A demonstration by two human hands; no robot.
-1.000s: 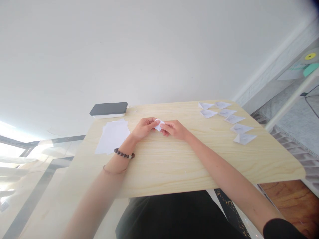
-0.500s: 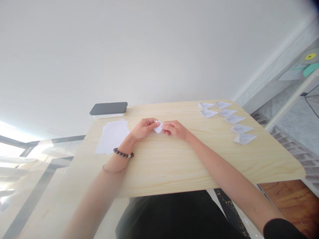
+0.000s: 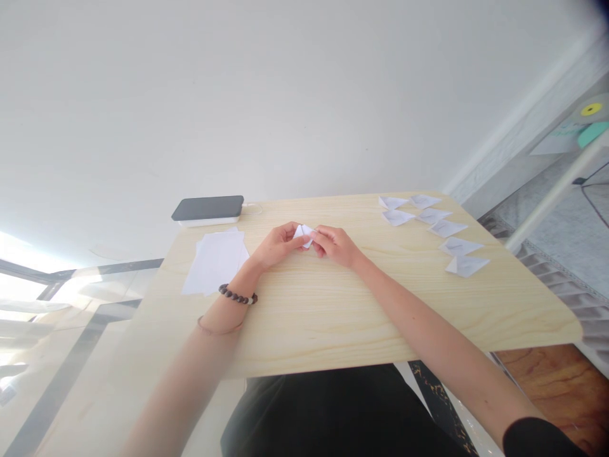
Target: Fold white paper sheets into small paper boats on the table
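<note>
Near the middle of the table, a small piece of folded white paper (image 3: 303,234) is pinched between both hands. My left hand (image 3: 280,244), with a beaded bracelet on its wrist, grips the paper's left side, thumb on top. The right side is held by my right hand (image 3: 334,244), its thumb and fingers closed on the edge. Fingers cover part of the paper, so its full shape is hidden. Several folded paper boats (image 3: 457,246) lie in two rough lines at the table's right. Beside my left forearm rests a stack of white paper sheets (image 3: 214,260).
A dark-topped white device (image 3: 208,209) with a cable sits at the back left of the light wooden table (image 3: 333,330). Behind the table rises a plain wall (image 3: 304,95). A pale pole (image 3: 556,190) stands past the right edge.
The folded paper has turned slightly and sits a little higher between the fingers. Both hands have shifted their grip a little. The boats and sheets stay put.
</note>
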